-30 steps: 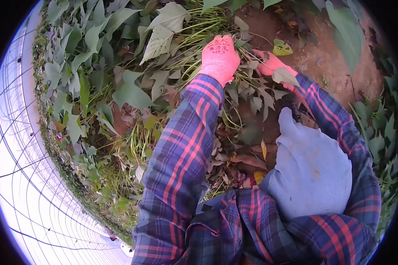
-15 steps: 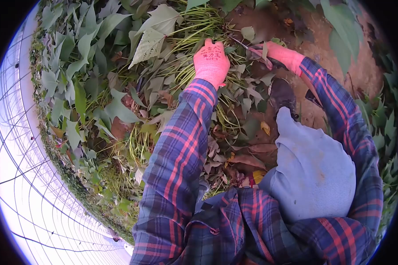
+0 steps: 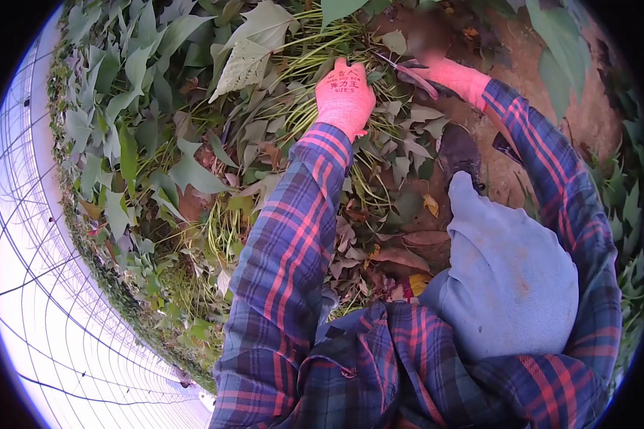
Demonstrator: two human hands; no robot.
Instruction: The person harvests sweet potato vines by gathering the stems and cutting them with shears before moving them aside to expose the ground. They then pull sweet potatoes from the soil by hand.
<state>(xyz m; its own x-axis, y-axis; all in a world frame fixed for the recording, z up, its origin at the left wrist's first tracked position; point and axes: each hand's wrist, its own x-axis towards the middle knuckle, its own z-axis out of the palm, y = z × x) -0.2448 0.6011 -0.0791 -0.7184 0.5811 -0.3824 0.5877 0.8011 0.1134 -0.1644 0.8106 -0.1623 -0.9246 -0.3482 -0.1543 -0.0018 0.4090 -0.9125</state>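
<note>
Clasps slender green stems (image 3: 320,51) tightly in the left hand (image 3: 345,99), gloved in pink knit, near broad, lobed leaves (image 3: 245,66). Grips a slim, pink-handled tool (image 3: 420,81) in the gloved right hand (image 3: 456,76), narrow metal end at the stems, over brown soil (image 3: 506,58).

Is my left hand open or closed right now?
Closed: your left hand has its fingers curled down into the green stems, with the printed back of the glove facing up.

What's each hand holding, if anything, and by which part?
Left hand: a bunch of leafy stems, apparently gripped partway along; fingertips hidden. Right hand: what looks like scissors, by the handle end, blades toward the stems.
</note>
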